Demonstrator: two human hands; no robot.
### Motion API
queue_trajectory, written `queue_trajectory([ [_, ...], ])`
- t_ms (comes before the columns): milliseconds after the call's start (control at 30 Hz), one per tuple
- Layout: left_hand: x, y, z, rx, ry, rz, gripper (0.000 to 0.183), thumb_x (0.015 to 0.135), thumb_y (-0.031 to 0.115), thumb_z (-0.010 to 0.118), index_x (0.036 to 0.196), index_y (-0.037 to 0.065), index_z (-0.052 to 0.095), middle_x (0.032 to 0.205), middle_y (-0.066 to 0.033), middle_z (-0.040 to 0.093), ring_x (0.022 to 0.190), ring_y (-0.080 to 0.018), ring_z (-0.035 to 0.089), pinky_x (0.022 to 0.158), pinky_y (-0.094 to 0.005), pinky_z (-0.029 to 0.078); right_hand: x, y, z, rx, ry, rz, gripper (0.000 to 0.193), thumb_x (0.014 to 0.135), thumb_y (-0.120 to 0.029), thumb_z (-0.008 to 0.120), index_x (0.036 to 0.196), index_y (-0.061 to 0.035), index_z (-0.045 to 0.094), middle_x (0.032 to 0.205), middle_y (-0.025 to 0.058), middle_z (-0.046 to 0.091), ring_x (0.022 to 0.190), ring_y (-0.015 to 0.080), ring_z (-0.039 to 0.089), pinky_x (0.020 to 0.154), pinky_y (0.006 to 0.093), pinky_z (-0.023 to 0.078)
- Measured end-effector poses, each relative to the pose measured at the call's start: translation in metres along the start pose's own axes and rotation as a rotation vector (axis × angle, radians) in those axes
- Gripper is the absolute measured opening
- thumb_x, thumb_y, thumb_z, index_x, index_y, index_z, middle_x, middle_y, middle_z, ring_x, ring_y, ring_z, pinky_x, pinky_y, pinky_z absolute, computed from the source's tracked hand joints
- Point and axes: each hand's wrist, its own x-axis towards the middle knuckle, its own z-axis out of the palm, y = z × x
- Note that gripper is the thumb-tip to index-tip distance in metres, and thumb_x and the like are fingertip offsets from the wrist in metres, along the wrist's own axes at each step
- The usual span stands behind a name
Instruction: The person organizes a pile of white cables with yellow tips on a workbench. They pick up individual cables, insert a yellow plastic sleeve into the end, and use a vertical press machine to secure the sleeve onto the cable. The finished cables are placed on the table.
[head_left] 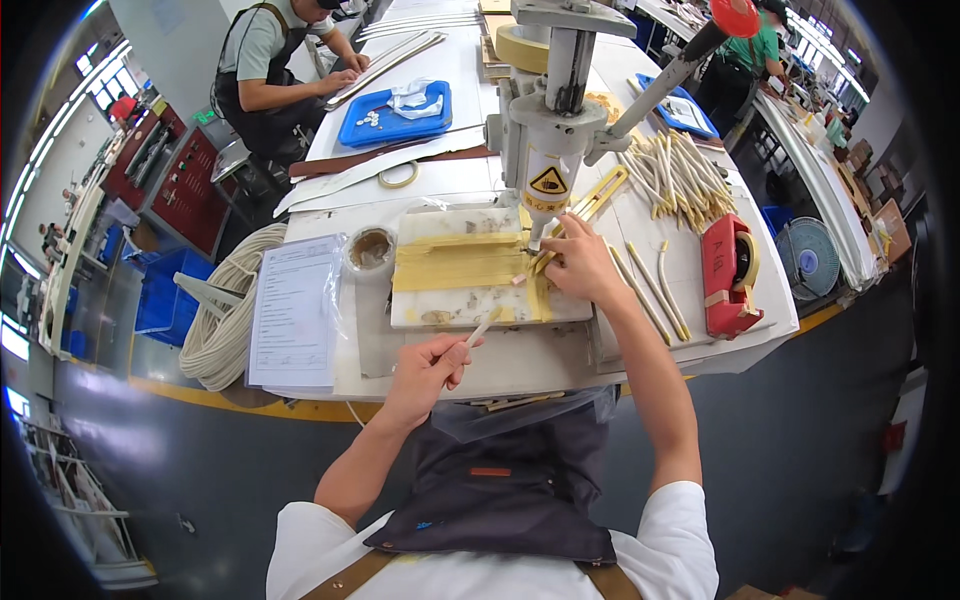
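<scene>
My left hand is closed in a pinch on a short cream cord piece, its tip pointing up toward the white stone-like block. Yellow tape strips cover part of the block. My right hand is closed around a long yellow slotted tool, which slants down-left under my fingers; its exact kind is unclear. Just beside those fingers the metal tip of a white hand press comes down over the block's right part. Its lever ends in a red knob.
Several cream cords lie in a pile at right, near a red tape dispenser. A round tub and a printed sheet are at left, beside a coiled cord. Behind stands a blue tray; a co-worker works beyond.
</scene>
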Motion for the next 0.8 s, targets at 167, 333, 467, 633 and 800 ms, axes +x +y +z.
queue_trajectory([
  [167,-0.009,0.004,0.005,0.202,0.11,0.101,0.023,0.1,0.012,0.063,0.112,-0.006,0.07,0.087,-0.002,0.06,0.07,-0.0083,0.055,0.061,-0.0238,0.044,-0.001,-0.009,-0.007,-0.048,-0.01,-0.078,0.022,0.073,-0.008,0.065,0.092,-0.0125,0.077,0.141,0.0122,0.056,0.139,0.0336,0.043,0.111,0.0494,0.036],
  [333,-0.012,0.005,0.016,0.845,0.279,0.595,0.019,0.092,0.009,0.069,0.107,-0.003,0.071,0.088,-0.008,0.062,0.068,-0.0175,0.061,0.057,-0.029,0.048,-0.018,-0.007,-0.018,-0.016,0.151,-0.289,0.011,0.074,-0.004,0.069,0.084,-0.0086,0.069,0.114,0.0066,0.07,0.119,0.0257,0.061,0.1,0.042,0.046],
  [467,-0.018,0.003,0.021,1.021,0.299,0.838,0.018,0.085,0.001,0.073,0.104,0.0,0.073,0.086,-0.0094,0.061,0.064,-0.0201,0.059,0.056,-0.0308,0.047,-0.072,-0.008,-0.043,-0.117,0.214,-0.453,0.015,0.075,-0.001,0.069,0.089,-0.0062,0.067,0.101,0.0053,0.07,0.1,0.0241,0.068,0.088,0.0375,0.052],
  [633,-0.019,0.003,0.019,1.07,0.272,0.896,0.02,0.083,0.001,0.075,0.103,0.001,0.074,0.087,-0.0076,0.061,0.063,-0.0198,0.059,0.055,-0.0315,0.047,-0.134,0.018,-0.073,-0.244,0.209,-0.253,0.015,0.076,0.0,0.07,0.09,-0.0054,0.067,0.108,0.0085,0.068,0.104,0.0287,0.066,0.088,0.0413,0.053],
  [800,-0.018,-0.002,0.025,0.969,0.173,0.826,0.022,0.084,0.001,0.074,0.105,0.001,0.073,0.089,-0.0081,0.06,0.069,-0.0224,0.061,0.059,-0.0333,0.049,-0.134,-0.044,-0.097,-0.076,0.244,-0.144,0.021,0.078,-0.002,0.074,0.098,-0.0047,0.07,0.116,0.0101,0.066,0.112,0.0335,0.062,0.091,0.0454,0.051],
])
